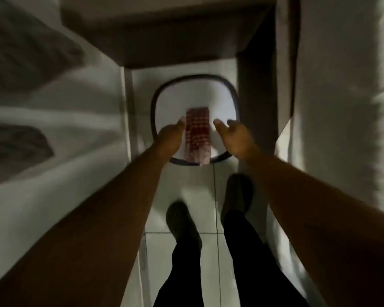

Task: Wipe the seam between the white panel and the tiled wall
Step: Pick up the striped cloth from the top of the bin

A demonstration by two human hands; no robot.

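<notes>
A red-and-white checked cloth (197,131) hangs over the near rim of a white basin with a dark rim (228,89), which stands on the tiled floor. My left hand (171,135) reaches down just left of the cloth, fingertips at its edge; blur hides whether they touch. To the right of the cloth, my right hand (234,137) hovers over the basin with its fingers spread and nothing in it. A white panel (60,165) runs along the left. Its edge meets a pale vertical strip (126,111) beside the basin.
A pale wall (333,111) closes in the right side, so the passage is narrow. A dark overhang (164,36) sits above the basin. My feet in dark shoes (181,220) stand on white floor tiles (205,187) just behind the basin.
</notes>
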